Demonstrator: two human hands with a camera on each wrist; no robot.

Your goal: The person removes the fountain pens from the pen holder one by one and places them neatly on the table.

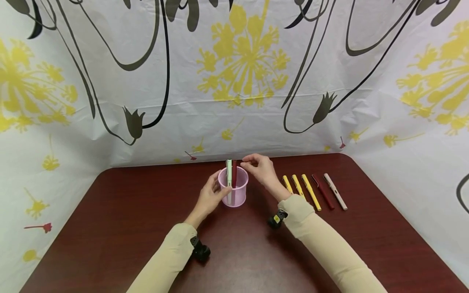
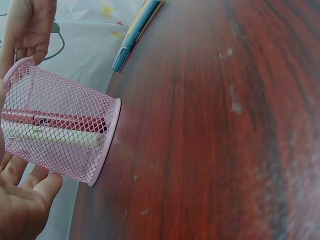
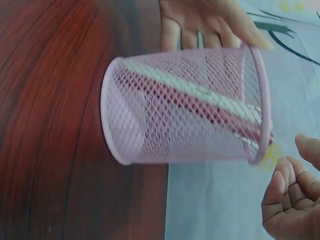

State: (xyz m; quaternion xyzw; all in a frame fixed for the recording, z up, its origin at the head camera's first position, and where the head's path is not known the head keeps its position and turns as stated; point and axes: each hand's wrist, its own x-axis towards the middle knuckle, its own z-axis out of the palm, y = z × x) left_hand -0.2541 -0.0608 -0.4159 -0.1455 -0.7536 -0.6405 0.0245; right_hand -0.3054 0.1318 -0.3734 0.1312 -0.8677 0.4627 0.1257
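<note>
Toward the back of a red-brown wooden counter [image 1: 110, 211] stood a pink cylindrical mesh cup [image 1: 240, 198]. The left hand [image 1: 210, 194] curled round it, presumably to stop tipping. A slim pale-green pen [image 1: 229, 171] and slim dark-red pen [image 1: 234, 173] leaned inside. Beside the rim, the right hand [image 1: 261, 168] held nothing, fingers loosely bent. Three slim yellow pens [image 1: 311, 192], another dark-red pen [image 1: 323, 193] and a slim white pen [image 1: 335, 191] lay rightward, likely spaced for picking.

in the head view we lose some fingertips of the left hand [image 1: 209, 197] behind the pink mesh cup [image 1: 240, 197], and the right sleeve [image 1: 322, 242] hides the lower ends of two yellow pens [image 1: 297, 184]. the right wrist picture's edge cuts off our view of the right hand [image 3: 296, 202]; mesh blurs the light green pen [image 3: 195, 91] and red pen [image 3: 210, 111].
</note>
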